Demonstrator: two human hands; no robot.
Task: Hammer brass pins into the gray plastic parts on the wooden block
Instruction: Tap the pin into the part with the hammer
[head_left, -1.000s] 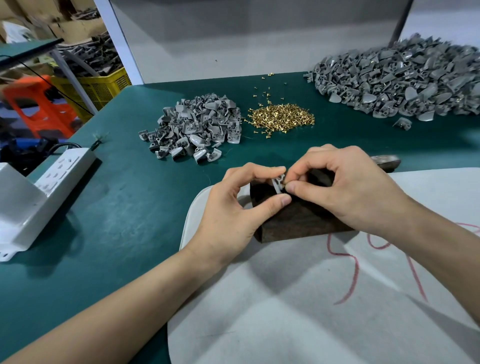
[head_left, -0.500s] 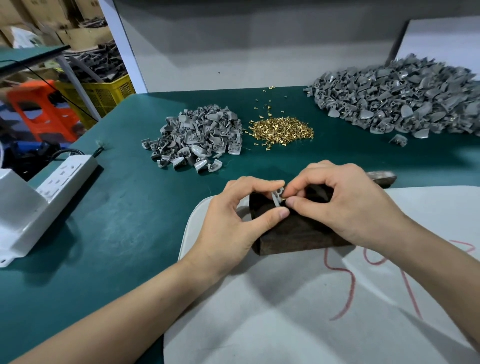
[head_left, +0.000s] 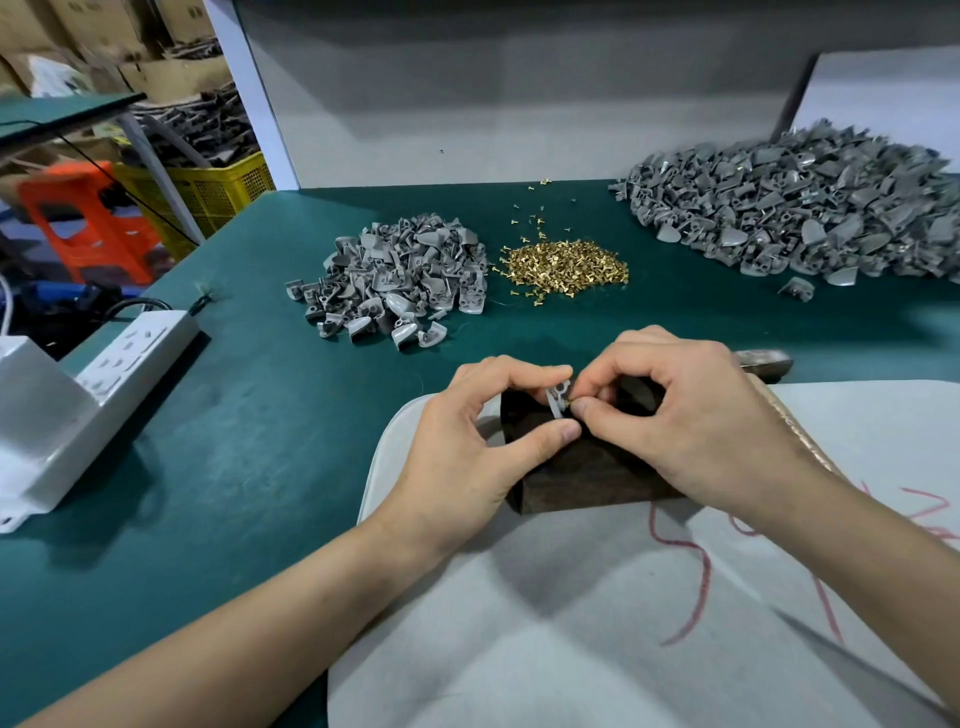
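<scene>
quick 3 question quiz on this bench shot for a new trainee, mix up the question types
1. True or false: the brass pin pile lies between the small gray pile and the large gray pile.
2. The left hand holds the gray part at the wooden block. The right hand pinches: A a brass pin B a cable C a plug
3. Fill in: the pale sheet under the block bears ___ marks.
Key: 1 true; 2 A; 3 red.

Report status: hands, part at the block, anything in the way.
Left hand pinches gray part over wooden block. Right hand pinches brass pin at the part. Nothing in the way.
</scene>
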